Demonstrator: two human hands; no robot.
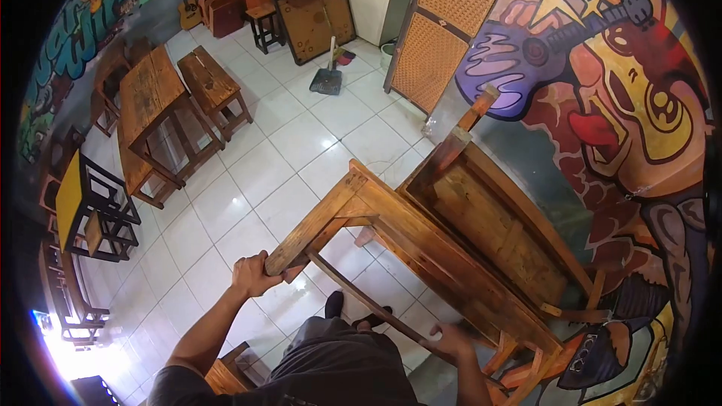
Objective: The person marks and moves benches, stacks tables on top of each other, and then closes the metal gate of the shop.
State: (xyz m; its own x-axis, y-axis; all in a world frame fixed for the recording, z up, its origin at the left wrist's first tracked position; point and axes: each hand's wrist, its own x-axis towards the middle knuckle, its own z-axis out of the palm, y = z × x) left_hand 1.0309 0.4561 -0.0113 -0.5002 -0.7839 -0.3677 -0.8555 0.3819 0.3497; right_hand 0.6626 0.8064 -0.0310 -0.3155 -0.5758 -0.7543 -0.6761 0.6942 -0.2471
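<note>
A wooden bench (444, 256) is tipped on its side in front of my body, its legs pointing toward me. My left hand (256, 274) is wrapped round the end of one bench leg (320, 218). A thin crossbar (361, 293) runs between the legs. Near the crossbar's right part is my right hand (450, 340), its fingers blurred, and whether it grips the bar is not clear. Just beyond lies another upturned bench or table (489, 218), close against the first one.
A painted wall (571, 143) and a woven screen (444, 22) stand at the right. A dustpan (326, 81) is on the tiled floor (293, 135). Wooden table (150, 94), bench (210, 79) and yellow-topped table (69, 199) are at the left. A stool (226, 372) is beside me.
</note>
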